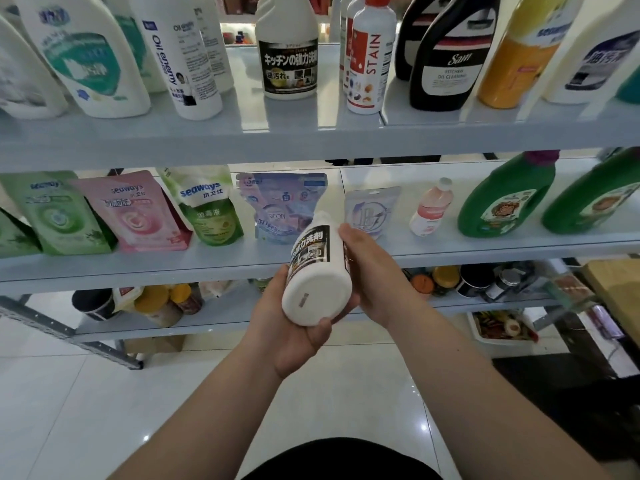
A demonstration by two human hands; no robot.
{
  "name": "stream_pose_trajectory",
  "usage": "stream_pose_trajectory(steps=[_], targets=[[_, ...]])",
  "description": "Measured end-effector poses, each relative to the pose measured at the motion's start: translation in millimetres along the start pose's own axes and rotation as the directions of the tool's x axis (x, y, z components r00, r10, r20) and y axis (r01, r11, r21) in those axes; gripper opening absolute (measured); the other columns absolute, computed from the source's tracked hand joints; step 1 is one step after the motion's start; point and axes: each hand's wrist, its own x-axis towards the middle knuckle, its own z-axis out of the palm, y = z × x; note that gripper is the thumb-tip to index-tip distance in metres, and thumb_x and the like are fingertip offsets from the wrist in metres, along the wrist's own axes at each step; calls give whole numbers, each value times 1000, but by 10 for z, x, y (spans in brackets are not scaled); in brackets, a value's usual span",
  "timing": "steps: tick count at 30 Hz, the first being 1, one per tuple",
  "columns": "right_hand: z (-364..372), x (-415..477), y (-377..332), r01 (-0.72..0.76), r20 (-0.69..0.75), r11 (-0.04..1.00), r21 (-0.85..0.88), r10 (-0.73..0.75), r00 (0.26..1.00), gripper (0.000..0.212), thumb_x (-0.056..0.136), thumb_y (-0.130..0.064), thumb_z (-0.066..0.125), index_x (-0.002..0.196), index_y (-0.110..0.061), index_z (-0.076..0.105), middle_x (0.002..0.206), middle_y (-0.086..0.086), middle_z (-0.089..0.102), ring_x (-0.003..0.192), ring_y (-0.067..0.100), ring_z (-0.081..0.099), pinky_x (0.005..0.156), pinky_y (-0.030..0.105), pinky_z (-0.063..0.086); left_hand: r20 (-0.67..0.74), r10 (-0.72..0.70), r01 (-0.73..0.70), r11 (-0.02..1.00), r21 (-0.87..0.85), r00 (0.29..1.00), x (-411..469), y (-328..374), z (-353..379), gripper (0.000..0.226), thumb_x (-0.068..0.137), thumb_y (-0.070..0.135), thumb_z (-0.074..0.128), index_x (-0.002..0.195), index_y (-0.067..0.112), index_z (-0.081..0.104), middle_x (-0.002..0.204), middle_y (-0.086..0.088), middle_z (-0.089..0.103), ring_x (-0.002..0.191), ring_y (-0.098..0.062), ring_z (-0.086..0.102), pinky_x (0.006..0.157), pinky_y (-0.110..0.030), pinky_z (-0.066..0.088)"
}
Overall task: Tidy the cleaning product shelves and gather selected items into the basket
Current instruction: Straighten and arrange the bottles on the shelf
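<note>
Held in the air between both hands, just out from the front edge of the middle shelf [207, 268]: the white bottle [317, 271] with the black label. Steeply tilted, not upright; flat round base turned toward the camera and slightly down, neck pointing away and up toward the pouches [284, 206] standing along that shelf. Long axis running from the body out to the shelving, so needing a turn of the wrists before standing on any board.

Left hand [291, 327] below and to the left of the base end, palm up, cupping it, thumb hooked against the lower rim of the base. Right hand [374, 271] pressed to the bottle's right flank, thumb tip up near the shoulder of the label, fingers curled round the far side and mostly hidden. Both hands closed on the bottle, neither nearer than the other.

Up on the top shelf [311, 140], near the middle of its front edge, a matching bottle [289, 60] standing upright with bare board on either side: probably the home spot, up and slightly left of the hands. No basket in view, so impossible to tell which way that lies.
</note>
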Motion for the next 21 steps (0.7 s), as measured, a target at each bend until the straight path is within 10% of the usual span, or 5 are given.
stream_pose_trajectory(steps=[7, 12, 18, 21], targets=[[137, -81, 25, 82, 66, 991, -105, -76, 995, 38, 79, -38, 63, 115, -29, 64, 101, 8, 78, 88, 27, 76, 72, 43, 62, -73, 240, -209, 932, 297, 968, -94, 88, -158, 65, 78, 61, 64, 125, 17, 67, 108, -11, 77, 86, -28, 77, 50, -35, 60], [290, -192, 80, 200, 146, 948, -247, -167, 975, 44, 66, -31, 61, 103, -52, 68, 101, -8, 75, 93, 17, 72, 77, 39, 61, 219, 400, -446, 666, 598, 890, -285, 252, -263, 78, 61, 36, 96, 131, 23, 64, 122, -14, 73, 107, -34, 73, 74, -42, 61], [523, -340, 1, 301, 128, 857, -418, -273, 953, 30, 67, -58, 61, 96, -55, 69, 105, -15, 71, 107, 14, 65, 95, 49, 55, 272, 686, -341, -37, 939, 675, -528, 447, -401, 68, 48, 54, 86, 105, 68, 50, 104, 38, 64, 93, 10, 64, 70, -12, 54], [653, -389, -119, 366, 83, 658, -658, -419, 904, 42, 73, -72, 52, 92, -37, 64, 91, -9, 64, 79, 4, 58, 75, 35, 53, 382, 705, -270, -272, 924, 597, -620, 538, -516, 72, 56, 49, 92, 110, 61, 46, 109, 31, 62, 98, 5, 60, 72, -12, 50]])
